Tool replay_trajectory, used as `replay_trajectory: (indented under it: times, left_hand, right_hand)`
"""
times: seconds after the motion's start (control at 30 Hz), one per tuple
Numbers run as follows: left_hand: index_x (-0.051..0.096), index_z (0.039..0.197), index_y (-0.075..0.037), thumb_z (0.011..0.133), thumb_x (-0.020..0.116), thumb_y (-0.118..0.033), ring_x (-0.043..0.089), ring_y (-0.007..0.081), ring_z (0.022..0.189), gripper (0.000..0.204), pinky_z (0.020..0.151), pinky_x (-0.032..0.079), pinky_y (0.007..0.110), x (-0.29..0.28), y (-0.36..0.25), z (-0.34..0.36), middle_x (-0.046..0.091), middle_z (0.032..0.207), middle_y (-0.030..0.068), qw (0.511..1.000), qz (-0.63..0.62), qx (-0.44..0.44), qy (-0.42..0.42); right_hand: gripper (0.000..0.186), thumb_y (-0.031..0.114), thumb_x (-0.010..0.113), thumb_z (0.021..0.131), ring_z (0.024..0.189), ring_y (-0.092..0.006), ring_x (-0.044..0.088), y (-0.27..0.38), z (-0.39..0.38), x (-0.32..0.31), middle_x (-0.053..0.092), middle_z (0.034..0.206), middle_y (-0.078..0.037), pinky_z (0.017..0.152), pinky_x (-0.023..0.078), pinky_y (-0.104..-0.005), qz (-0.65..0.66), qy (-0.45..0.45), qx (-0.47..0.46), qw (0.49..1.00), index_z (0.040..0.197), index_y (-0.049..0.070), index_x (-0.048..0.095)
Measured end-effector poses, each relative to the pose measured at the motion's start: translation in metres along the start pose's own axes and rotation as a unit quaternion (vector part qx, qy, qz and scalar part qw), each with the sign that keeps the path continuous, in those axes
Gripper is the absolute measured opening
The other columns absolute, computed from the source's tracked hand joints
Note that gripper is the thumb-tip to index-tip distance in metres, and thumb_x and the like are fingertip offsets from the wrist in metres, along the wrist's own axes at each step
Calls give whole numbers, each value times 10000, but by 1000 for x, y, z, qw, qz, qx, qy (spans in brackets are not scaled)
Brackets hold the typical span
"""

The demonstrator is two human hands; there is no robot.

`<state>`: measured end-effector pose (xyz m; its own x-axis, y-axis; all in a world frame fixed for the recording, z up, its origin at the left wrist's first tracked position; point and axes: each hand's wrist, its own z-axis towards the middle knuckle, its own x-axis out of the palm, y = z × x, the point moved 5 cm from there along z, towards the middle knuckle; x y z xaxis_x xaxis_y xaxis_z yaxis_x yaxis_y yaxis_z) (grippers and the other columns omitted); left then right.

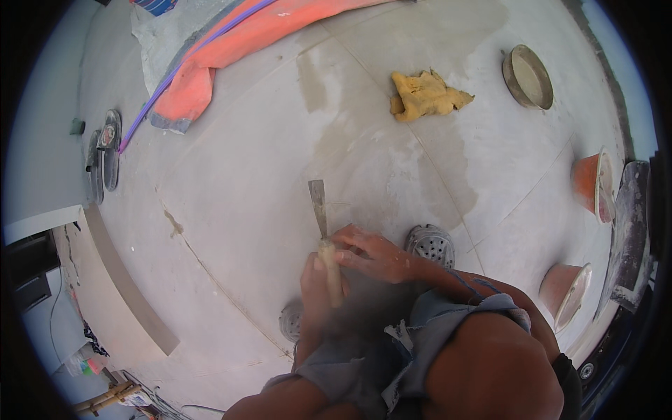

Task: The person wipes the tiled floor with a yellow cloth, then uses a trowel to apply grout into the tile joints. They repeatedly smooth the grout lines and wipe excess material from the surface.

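Note:
I am squatting on a pale tiled floor point(266, 175). Both hands hold a putty knife point(319, 206) with a dirty wooden handle; its narrow metal blade points away from me and rests near a tile joint. My left hand point(316, 283) grips the lower part of the handle. My right hand point(371, 255) wraps the handle's upper part, fingers laid across it. My knees and torn grey shorts fill the lower middle of the view.
A yellow rag point(425, 94) lies on a damp patch ahead. A round metal pan point(528, 75) sits far right, two orange bowls point(593, 183) point(565, 292) on the right. Grey clogs point(430, 243) are on my feet. An orange sheet point(231, 42) lies upper left, sandals point(103, 154) at left.

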<state>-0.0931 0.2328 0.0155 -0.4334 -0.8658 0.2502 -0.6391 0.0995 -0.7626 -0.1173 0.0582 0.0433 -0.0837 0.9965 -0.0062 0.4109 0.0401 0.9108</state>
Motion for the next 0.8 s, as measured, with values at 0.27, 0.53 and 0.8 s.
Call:
replay_trajectory:
  times: [0.27, 0.53, 0.8]
  left_hand:
    - [545, 1268, 15, 1146, 309, -498, 599, 194, 549, 578, 487, 495, 335, 23, 9, 1, 644, 801, 136, 997, 44, -62, -24]
    - [532, 1222, 19, 1139, 350, -509, 573, 191, 528, 564, 485, 488, 319, -80, 76, -63, 620, 771, 135, 963, -61, 98, -242]
    - [548, 1182, 13, 1127, 403, -501, 585, 186, 551, 537, 506, 492, 319, -100, 70, -94, 625, 765, 124, 926, -40, 111, -359]
  right_hand:
    - [563, 457, 633, 1050, 1290, -357, 549, -6, -7, 3, 532, 1409, -196, 1110, 461, -463, -63, -12, 6, 998, 1358, -14, 637]
    - [616, 302, 770, 944, 1441, -450, 485, 16, 25, -244, 436, 1651, -160, 1157, 460, -528, -566, -401, -14, 720, 1520, 205, 574]
    - [419, 71, 634, 952, 1347, -463, 602, 0, 85, -82, 537, 1560, -196, 992, 606, -453, -554, -226, -91, 796, 1365, 120, 684]
